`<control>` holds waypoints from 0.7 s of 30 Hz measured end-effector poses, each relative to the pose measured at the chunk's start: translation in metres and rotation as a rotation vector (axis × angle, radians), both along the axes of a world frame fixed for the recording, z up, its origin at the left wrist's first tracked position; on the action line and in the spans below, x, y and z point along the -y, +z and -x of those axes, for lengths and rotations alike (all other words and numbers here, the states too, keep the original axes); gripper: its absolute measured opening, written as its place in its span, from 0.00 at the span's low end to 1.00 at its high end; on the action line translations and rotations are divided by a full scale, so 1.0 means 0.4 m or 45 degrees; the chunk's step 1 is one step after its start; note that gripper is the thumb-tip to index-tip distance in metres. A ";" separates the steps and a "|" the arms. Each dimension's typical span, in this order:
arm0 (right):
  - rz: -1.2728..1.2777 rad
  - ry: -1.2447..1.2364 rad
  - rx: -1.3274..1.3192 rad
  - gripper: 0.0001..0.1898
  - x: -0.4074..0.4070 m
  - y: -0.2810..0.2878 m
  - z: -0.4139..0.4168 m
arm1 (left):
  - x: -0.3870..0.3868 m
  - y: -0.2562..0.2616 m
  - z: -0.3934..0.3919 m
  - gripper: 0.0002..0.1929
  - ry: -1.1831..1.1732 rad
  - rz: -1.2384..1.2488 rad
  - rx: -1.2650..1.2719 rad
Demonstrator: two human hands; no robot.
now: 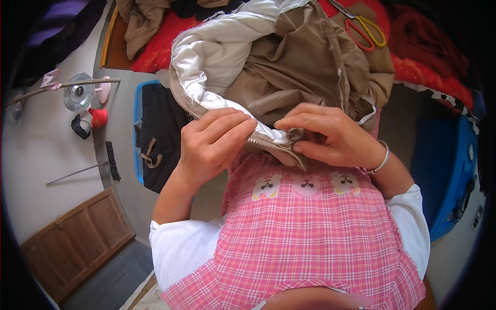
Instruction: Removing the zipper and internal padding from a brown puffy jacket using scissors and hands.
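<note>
A brown padded garment [279, 69] with a white lining [193, 66] lies over the table edge in front of me, its raw edges fraying. Along its near edge runs a zipper with metal teeth [271, 146]. My left hand [219, 139] grips that zipper edge, fingers curled over the white lining. At the end of the same edge, my right hand [329, 133] pinches the fabric between thumb and fingers, a bangle on its wrist. Scissors with red and yellow handles [364, 33] lie on brown fabric at the upper right, away from both hands.
A red cloth [430, 77] covers the table beyond. A blue tub with dark clothing [162, 131] stands at the left, and a large blue container [445, 174] at the right. A fan [79, 91] and a long-handled brush [112, 161] are farther left.
</note>
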State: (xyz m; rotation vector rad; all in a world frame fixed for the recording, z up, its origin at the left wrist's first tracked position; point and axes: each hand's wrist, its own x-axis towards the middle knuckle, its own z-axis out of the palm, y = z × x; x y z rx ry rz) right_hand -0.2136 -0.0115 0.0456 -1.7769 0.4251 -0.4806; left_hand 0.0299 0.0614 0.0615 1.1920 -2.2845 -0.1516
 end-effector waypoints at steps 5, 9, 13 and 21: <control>0.124 0.055 0.038 0.14 -0.007 -0.014 -0.017 | 0.000 -0.001 0.002 0.16 0.039 -0.011 0.017; 0.367 -0.096 0.037 0.08 -0.012 -0.032 -0.023 | -0.002 0.033 0.035 0.15 0.188 0.266 0.059; 0.616 -0.268 0.079 0.08 -0.022 -0.049 -0.043 | -0.077 0.029 0.066 0.09 0.210 -0.376 -0.274; 0.886 -0.246 0.075 0.10 -0.050 -0.064 -0.030 | -0.092 -0.094 0.120 0.11 0.537 -1.476 -1.544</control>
